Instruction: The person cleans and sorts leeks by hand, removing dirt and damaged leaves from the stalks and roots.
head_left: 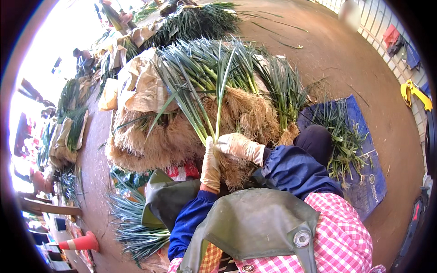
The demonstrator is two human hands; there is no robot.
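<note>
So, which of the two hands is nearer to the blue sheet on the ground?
Right. The right hand is at the green stalks, left of the blue sheet; the left hand is at the same stalks, farther left from the sheet.

Smooth, reddish-brown floor (364,91) stretching around me. Pale, rectangular-tiled wall (375,20) along my far right, crumpled red cloth (390,35) against it. Blown-out white daylight (54,41) on my left. Orange-red, pale-banded cone (86,242) at lower left.

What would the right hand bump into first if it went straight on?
Probably the left hand, close in front of the right hand; whether they already touch is hard to tell.
</note>
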